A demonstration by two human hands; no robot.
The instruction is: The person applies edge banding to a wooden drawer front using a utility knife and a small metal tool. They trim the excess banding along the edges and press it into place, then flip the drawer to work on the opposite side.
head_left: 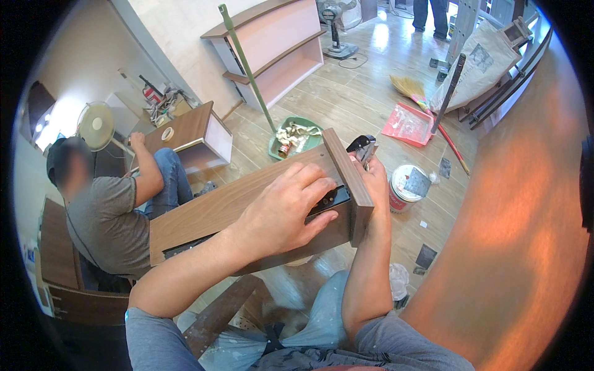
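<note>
A wood-grain drawer [247, 207] lies tilted across my lap, its thicker front panel [348, 185] facing right. Along its side runs a black metal drawer slide [185, 245]. My left hand [278, 207] is over that side, fingers and thumb curled around the black end of the slide by the front panel. Beyond the panel, my right hand [371, 176] is closed on a small black and silver metal piece [362, 147]; its exact kind is unclear. The panel hides part of the right hand.
On the left a seated person [111, 210] works beside a wooden cabinet [185, 127] with a tape roll on top. A green dustpan [294, 139], red dustpan [408, 123], broom [408, 89] and paint bucket [403, 195] stand or lie ahead. A large curved panel [513, 235] fills the right.
</note>
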